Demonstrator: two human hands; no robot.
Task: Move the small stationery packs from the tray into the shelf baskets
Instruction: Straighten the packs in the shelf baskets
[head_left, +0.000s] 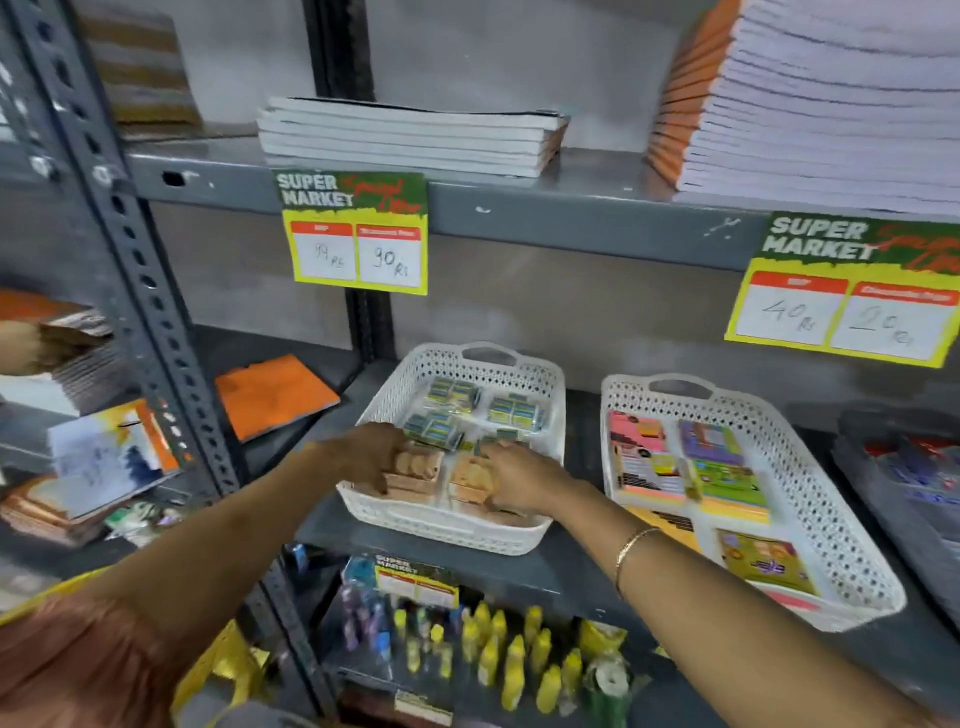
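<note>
A white perforated basket (553, 400) stands on the grey middle shelf. Its far half holds several green-and-blue small packs (514, 410); its near half holds stacks of tan-orange packs (418, 475). My left hand (371, 452) rests on the left tan stack, fingers curled over the packs. My right hand (519, 478) lies over the right tan stack (470, 480), fingers closed on it. A second white basket (836, 525) to the right holds colourful flat packs (724, 467). No tray is in view.
Price tags (356, 234) hang from the upper shelf edge, above which lie notebook stacks (410, 135). An orange book (278, 395) lies left of the basket. Yellow bottles (514, 660) fill the shelf below. A perforated steel upright (130, 270) stands at left.
</note>
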